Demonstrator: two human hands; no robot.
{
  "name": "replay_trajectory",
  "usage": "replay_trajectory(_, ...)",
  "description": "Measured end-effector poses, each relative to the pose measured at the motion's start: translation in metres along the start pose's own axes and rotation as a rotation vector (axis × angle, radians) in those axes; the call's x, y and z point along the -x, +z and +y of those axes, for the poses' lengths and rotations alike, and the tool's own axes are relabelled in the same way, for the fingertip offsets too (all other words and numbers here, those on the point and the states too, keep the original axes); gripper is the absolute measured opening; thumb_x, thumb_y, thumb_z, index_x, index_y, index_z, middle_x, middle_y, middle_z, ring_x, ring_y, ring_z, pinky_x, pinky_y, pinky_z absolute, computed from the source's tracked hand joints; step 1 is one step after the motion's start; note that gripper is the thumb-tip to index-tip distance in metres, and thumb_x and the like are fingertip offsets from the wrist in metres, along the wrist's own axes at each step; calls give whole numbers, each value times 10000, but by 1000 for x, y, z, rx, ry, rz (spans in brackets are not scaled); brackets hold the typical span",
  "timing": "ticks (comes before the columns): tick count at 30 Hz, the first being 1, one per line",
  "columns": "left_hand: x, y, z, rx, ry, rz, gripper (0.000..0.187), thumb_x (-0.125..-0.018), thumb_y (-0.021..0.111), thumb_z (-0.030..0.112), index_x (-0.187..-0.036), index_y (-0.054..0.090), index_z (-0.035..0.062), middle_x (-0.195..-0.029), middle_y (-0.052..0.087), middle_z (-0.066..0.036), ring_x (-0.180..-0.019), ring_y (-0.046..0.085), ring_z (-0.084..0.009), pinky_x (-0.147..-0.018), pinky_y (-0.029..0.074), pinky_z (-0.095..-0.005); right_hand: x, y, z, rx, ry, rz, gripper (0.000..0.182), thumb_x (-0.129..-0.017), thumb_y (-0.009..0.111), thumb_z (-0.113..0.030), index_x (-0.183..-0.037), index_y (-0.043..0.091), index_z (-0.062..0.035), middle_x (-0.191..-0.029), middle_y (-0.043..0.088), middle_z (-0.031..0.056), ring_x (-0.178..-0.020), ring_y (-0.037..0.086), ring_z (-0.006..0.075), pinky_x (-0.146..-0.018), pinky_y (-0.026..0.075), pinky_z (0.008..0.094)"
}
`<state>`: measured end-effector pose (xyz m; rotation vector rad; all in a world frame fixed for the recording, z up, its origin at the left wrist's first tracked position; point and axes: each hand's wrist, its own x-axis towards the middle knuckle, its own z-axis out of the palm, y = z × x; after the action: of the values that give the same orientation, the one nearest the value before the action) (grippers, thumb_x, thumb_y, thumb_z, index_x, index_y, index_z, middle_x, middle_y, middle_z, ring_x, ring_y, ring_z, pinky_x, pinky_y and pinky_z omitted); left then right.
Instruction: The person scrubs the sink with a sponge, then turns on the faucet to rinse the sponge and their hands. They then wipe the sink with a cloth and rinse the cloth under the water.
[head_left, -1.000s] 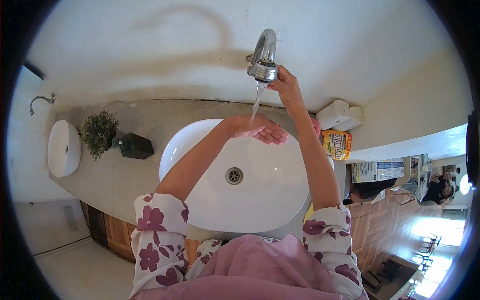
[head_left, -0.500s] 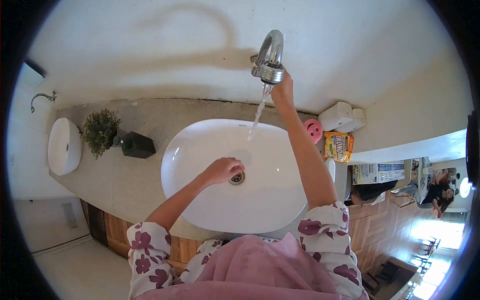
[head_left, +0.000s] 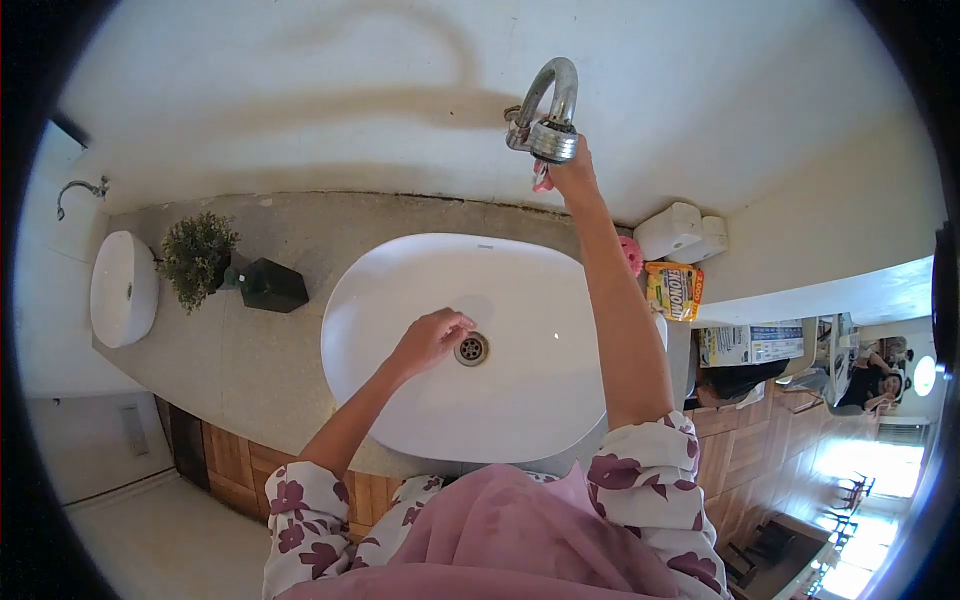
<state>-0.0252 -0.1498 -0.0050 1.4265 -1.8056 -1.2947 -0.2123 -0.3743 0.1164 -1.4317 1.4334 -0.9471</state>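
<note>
Over the white basin (head_left: pixel 500 400), my left hand (head_left: pixel 432 338) hangs just left of the drain (head_left: pixel 471 349), its fingers curled together with nothing visible in them. My right hand (head_left: pixel 575 170) reaches up to the chrome faucet (head_left: pixel 555 135), its fingers closed and partly hidden behind the spout. A small pink and white thing (head_left: pixel 541 178) shows beside those fingers, too small to make out. No water stream is visible below the spout.
Left of the basin are a dark green bottle (head_left: pixel 273 286), a potted plant (head_left: pixel 196 255) and a second basin (head_left: pixel 125 290). On the right are a pink round object (head_left: pixel 631 255), a yellow pack (head_left: pixel 675 291) and white containers (head_left: pixel 670 232). A person (head_left: pixel 873 383) is in the far right background.
The stream of water from the faucet has stopped. My right hand has shifted slightly at the faucet, and the pink and white thing now shows there. My left hand has moved slightly left.
</note>
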Motion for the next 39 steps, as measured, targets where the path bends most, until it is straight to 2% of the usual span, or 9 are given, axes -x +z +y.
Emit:
replay_trajectory(3, -21, -7, 18, -11, 11, 137, 162, -924, 540, 133, -1021, 630, 40, -1001, 663, -92, -895, 649, -223, -784, 508, -321, 0, 0, 2, -26, -18, -4, 559, -951, 393, -473, -1083, 593, 32, -633, 564, 108, -490, 571, 159, -395, 535, 315)
replay_trajectory(8, -64, -27, 70, 719, -20, 245, 366, -960, 470, 322, -1158, 592, 39, -1164, 615, -83, -1082, 567, -184, -950, 409, -343, 5, -2, 4, -141, -5, -48, 604, -926, 426, -530, -1101, 594, 23, -690, 582, 112, -491, 571, 155, -411, 527, 295)
replay_trajectory(12, -79, -34, 102, 751, 45, 268, 443, -959, 432, 392, -1203, 564, 47, -1208, 589, -87, -1137, 526, -181, -985, 371, -353, 9, 2, 18, 9, 59, 32, 525, -899, 530, -473, -1124, 549, 1, -839, 599, 139, -682, 615, 210, -537, 501, 321)
replay_trajectory(14, -84, -35, 108, 844, 67, 258, 451, -967, 415, 389, -1226, 548, 45, -1230, 574, -89, -1159, 507, -181, -1006, 348, -357, 17, 11, 34, 377, -554, 384, 416, -857, 625, -311, -1120, 520, -7, -909, 553, 154, -805, 589, 261, -662, 491, 381)
replay_trajectory(15, -86, -35, 109, 843, 67, 258, 451, -967, 415, 389, -1226, 548, 45, -1230, 574, -89, -1159, 507, -181, -1006, 348, -357, 20, 14, 33, 333, -555, 402, 382, -808, 658, -177, -1117, 509, -9, -931, 507, 159, -833, 551, 289, -737, 455, 401)
replay_trajectory(19, -88, -34, 108, 914, 36, 280, 428, -966, 419, 375, -1209, 558, 51, -1203, 586, -83, -1142, 517, -186, -1002, 350, -362, -1, 22, 41, 143, -671, 457, 277, -842, 634, -201, -1003, 541, 4, -876, 546, 153, -748, 554, 265, -664, 454, 369)
replay_trajectory(21, -88, -32, 101, 920, 21, 297, 419, -965, 422, 369, -1201, 561, 52, -1195, 589, -84, -1136, 520, -189, -998, 355, -364, -14, 31, 45, -166, -460, 352, 227, -872, 599, -224, -864, 570, 1, -739, 577, 132, -631, 545, 244, -589, 438, 346)
replay_trajectory(24, -86, -30, 88, 937, -22, 363, 418, -949, 451, 374, -1189, 561, 49, -1180, 594, -87, -1125, 527, -191, -986, 365, -359, -26, 39, 53, -291, -526, 393, 279, -900, 553, -243, -752, 565, -7, -607, 563, 114, -537, 535, 231, -532, 423, 342)
replay_trajectory(39, -73, -20, 55, 955, -174, 525, 347, -945, 470, 319, -1113, 598, 44, -1124, 628, -96, -1052, 561, -162, -923, 404, -319, -15, 34, 36, 27, -499, 492, 241, -877, 496, -178, -767, 580, 20, -648, 578, 226, -613, 577, 417, -580, 443, 444)
